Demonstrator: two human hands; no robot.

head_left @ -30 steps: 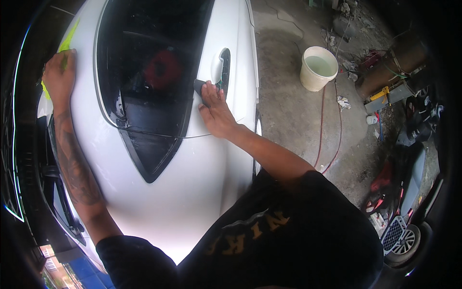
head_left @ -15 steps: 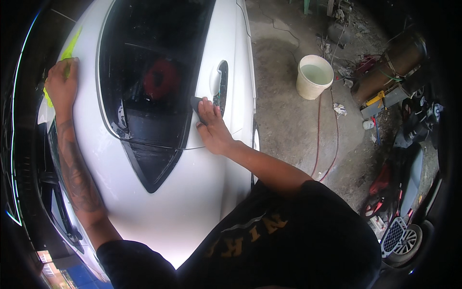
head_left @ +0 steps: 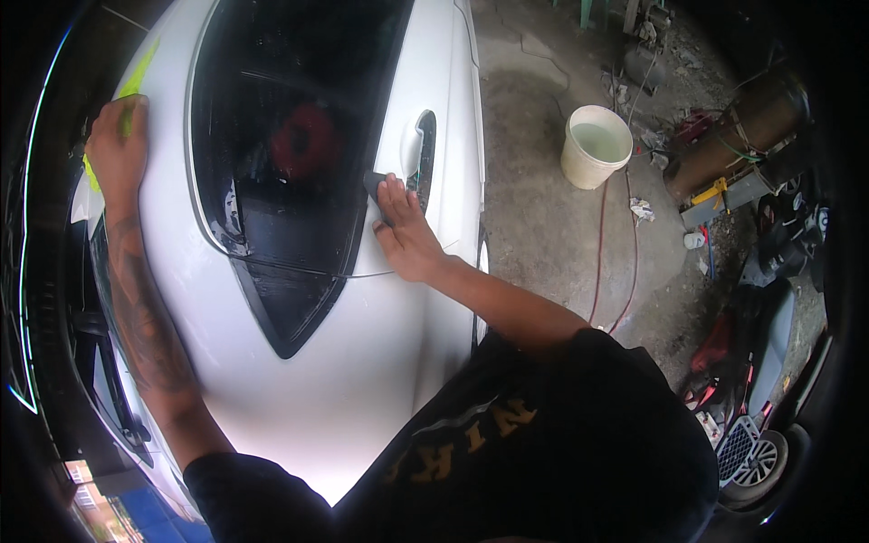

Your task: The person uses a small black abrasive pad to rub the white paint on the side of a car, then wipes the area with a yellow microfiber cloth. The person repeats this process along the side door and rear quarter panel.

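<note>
A white car [head_left: 344, 389] fills the left and middle, its dark side window [head_left: 281, 109] between my arms. My left hand [head_left: 118, 149] rests at the roof edge, fingers bent over a yellow-green cloth [head_left: 136, 74] that shows above and beside it. My right hand [head_left: 407, 231] presses a small dark grey sheet, which looks like sandpaper [head_left: 374, 183], against the white door panel at the window's lower border. Just beyond those fingers is the white door handle [head_left: 414, 145] with a dark recess beside it. The sheet's underside is hidden.
A whitish bucket of cloudy water [head_left: 579, 172] stands on the concrete floor to the right. Reddish hoses [head_left: 599, 262] run past it. Farther right are a brown cylinder [head_left: 769, 113], a yellow-handled tool [head_left: 710, 191], assorted clutter and a wheel [head_left: 762, 460].
The whole view has shifted slightly. Both hands keep about the same places on the car, the right beside the door handle and the left on the cloth.
</note>
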